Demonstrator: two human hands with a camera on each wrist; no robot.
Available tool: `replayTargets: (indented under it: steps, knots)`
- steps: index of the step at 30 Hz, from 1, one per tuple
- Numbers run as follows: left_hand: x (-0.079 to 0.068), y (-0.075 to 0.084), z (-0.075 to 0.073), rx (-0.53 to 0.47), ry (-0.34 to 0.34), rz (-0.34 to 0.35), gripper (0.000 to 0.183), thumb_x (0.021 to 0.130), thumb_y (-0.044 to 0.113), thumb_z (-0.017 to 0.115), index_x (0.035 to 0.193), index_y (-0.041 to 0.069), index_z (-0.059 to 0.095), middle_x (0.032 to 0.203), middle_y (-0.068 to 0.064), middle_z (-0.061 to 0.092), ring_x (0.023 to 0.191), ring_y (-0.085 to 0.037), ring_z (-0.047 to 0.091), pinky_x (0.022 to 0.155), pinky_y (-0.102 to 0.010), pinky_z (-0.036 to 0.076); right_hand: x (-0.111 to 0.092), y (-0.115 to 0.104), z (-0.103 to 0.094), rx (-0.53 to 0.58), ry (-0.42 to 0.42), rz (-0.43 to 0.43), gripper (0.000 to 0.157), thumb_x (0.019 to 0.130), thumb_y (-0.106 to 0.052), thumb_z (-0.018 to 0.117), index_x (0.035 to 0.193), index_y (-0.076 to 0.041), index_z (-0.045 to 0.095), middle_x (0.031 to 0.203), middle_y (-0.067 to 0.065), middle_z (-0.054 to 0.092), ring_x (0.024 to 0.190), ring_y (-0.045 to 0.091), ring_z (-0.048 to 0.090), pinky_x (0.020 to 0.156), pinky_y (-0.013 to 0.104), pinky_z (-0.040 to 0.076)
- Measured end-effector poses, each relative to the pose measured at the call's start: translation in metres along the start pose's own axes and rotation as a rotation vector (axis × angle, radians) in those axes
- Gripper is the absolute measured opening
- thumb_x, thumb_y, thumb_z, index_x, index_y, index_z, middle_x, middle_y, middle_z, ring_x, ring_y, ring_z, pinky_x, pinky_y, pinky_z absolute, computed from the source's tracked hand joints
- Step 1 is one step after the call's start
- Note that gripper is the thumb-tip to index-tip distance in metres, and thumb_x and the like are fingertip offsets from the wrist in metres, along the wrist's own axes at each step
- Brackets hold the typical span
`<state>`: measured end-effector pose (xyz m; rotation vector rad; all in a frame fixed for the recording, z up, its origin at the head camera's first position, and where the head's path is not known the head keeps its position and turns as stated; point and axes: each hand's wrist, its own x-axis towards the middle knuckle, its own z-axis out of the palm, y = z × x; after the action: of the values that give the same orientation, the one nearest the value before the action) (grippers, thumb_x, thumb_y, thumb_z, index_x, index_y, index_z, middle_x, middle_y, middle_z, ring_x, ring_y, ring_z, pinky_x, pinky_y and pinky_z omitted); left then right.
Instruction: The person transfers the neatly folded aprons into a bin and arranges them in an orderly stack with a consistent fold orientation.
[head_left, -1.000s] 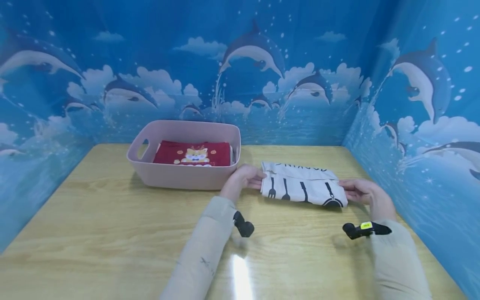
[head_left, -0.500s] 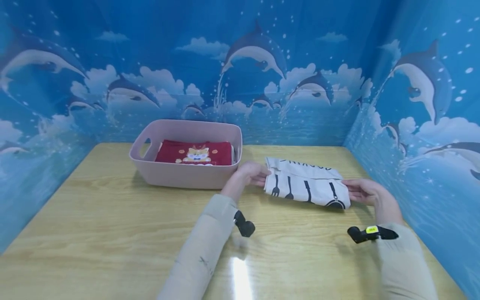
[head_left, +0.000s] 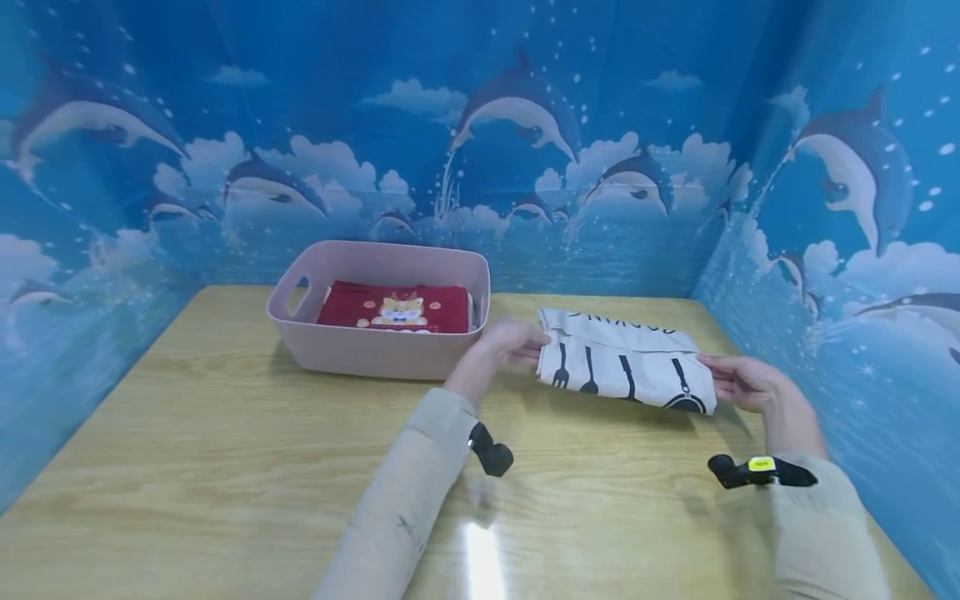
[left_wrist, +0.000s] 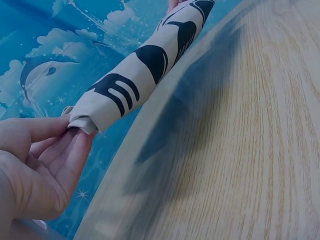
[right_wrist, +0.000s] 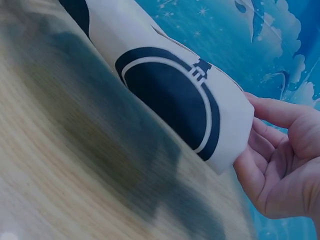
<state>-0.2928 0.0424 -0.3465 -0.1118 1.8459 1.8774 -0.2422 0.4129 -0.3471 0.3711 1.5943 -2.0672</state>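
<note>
A folded white cloth (head_left: 622, 358), printed with black kitchen utensils and lettering, is held between my two hands at the right rear of the table. My left hand (head_left: 510, 342) pinches its left end, thumb above and fingers below, as the left wrist view shows at the folded end (left_wrist: 85, 122). At the opposite end, my right hand (head_left: 750, 387) pinches the corner near the pan print (right_wrist: 167, 100). Both wrist views show the cloth raised, its shadow on the wood beneath. Its underside is hidden in the head view.
Left of the cloth stands a pink plastic basket (head_left: 382, 357) holding a folded red cloth (head_left: 352, 308) with a cartoon animal print. My left hand is close to its right corner. Blue dolphin-print curtains (head_left: 360, 200) border the wooden table (head_left: 225, 450) at the back and sides.
Both hands have shifted the white cloth slightly to the right, and its left end now sits farther back and higher in the head view. The whole head view has drifted a little.
</note>
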Motion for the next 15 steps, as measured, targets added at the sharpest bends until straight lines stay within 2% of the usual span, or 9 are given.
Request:
replayTargets:
  steps: [8,15]
  knots:
    - [-0.006,0.008,0.007,-0.024,-0.014,0.011,0.025,0.082,0.0,0.066,0.105,-0.007,0.062,0.088,-0.018,0.067,0.08,-0.025,0.067,0.079,-0.035,0.054,-0.007,-0.005,-0.002,0.009,-0.02,-0.043,0.032,0.098,-0.009,0.045,0.083,-0.009,0.073,0.082,0.008,0.069,0.077,0.017,0.067,0.072,0.029,0.056]
    - [-0.012,0.017,0.01,-0.015,-0.026,0.009,0.025,0.082,0.001,0.066,0.106,-0.007,0.062,0.092,-0.019,0.067,0.081,-0.027,0.067,0.073,-0.034,0.056,-0.013,-0.01,-0.002,-0.015,-0.014,-0.075,0.034,0.098,-0.006,0.043,0.082,-0.008,0.073,0.081,0.008,0.069,0.075,0.017,0.068,0.071,0.028,0.056]
